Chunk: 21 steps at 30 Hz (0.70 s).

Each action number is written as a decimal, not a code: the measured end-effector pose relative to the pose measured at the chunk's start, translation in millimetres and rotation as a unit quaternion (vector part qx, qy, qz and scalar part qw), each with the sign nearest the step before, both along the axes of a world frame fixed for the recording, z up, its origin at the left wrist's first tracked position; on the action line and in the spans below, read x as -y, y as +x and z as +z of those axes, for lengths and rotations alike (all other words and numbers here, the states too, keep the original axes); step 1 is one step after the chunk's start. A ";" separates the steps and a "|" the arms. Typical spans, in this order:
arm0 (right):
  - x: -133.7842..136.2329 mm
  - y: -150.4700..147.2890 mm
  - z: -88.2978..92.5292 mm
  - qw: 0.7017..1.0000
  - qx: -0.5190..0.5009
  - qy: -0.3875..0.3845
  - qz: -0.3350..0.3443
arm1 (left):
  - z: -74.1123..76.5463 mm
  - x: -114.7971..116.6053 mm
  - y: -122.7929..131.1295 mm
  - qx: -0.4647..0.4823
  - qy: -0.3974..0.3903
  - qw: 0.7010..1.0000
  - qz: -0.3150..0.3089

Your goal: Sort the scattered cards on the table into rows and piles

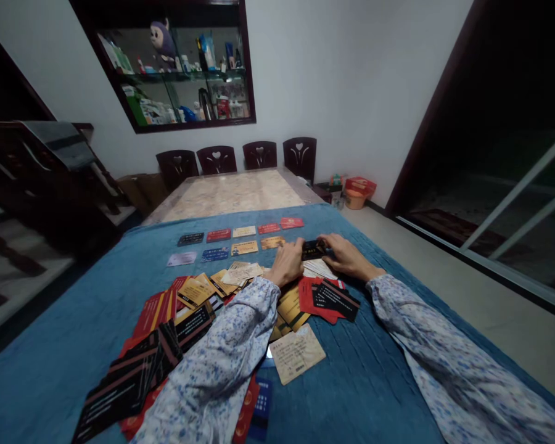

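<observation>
A black card with gold lettering (312, 250) is held level between my two hands at the far right of the laid-out cards. Gripping its left edge is my left hand (287, 264), fingers closed. My right hand (346, 254) pinches the right edge. White cards (319, 269) lie just below it, above a fan of red cards (309, 298) and black cards (335, 299). Under my left forearm spreads a heap of black cards (120, 379), yellow cards (197, 291) and red cards (155, 313). A cream card (298, 354) lies nearer me.
Beyond the heap, single cards lie in two rows, among them a blue card (215, 254) and a lilac card (181, 259). A blue cloth (365, 370) covers the near table; bare marble tabletop (231, 196) shows behind. Dark chairs (259, 155) stand at the far end.
</observation>
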State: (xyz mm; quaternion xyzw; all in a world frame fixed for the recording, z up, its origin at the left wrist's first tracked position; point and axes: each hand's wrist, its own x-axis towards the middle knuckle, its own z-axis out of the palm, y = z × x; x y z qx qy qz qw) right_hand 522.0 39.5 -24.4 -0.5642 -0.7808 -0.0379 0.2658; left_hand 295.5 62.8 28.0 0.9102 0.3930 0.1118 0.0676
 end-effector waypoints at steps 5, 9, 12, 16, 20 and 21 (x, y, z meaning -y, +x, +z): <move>-0.6 2.3 0.7 1.000 -0.008 -0.009 0.017 | -2.5 -0.5 0.7 0.002 -0.001 1.000 0.008; 0.2 2.5 2.6 1.000 -0.012 -0.013 0.026 | -5.1 -2.1 1.1 0.004 0.002 1.000 0.009; 0.6 2.6 3.1 1.000 -0.011 -0.013 0.023 | -6.6 -2.9 1.1 0.004 0.003 1.000 0.009; -1.1 4.3 1.2 0.999 -0.011 -0.012 0.028 | -8.0 -3.7 0.9 0.009 0.006 1.000 0.009; -3.3 7.0 -1.8 0.999 -0.012 -0.006 0.029 | -8.5 -4.0 1.1 0.028 0.006 1.000 0.010; -3.4 7.6 -2.1 0.999 -0.011 -0.006 0.030 | -8.5 -4.0 1.3 0.033 0.004 0.999 0.012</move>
